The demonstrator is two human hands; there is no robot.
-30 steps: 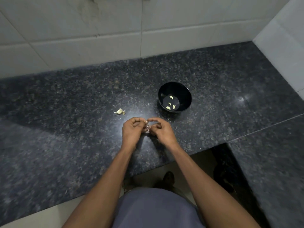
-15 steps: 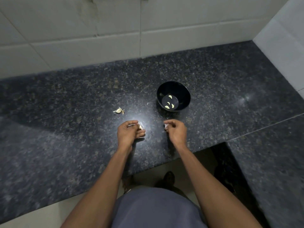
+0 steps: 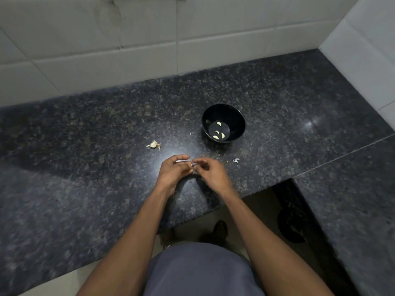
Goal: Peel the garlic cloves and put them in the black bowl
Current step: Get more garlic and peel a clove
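The black bowl (image 3: 223, 123) stands on the dark granite counter (image 3: 85, 167) and holds several peeled garlic cloves (image 3: 219, 133). Just in front of it, my left hand (image 3: 174, 170) and my right hand (image 3: 210, 173) meet above the counter, fingertips together. Between them they pinch a small garlic clove (image 3: 193, 165), which the fingers mostly hide. An unpeeled clove with loose skin (image 3: 154, 144) lies to the left of the bowl.
A scrap of white garlic skin (image 3: 236, 160) lies on the counter right of my hands. Tiled walls (image 3: 128, 50) close the back and the right side. The counter has a cut-out at the front right, with floor and a dark round object (image 3: 291, 228) below.
My hands were together, moved apart half a second ago, and are together again on the clove. A scrap of skin now lies on the counter to the right.
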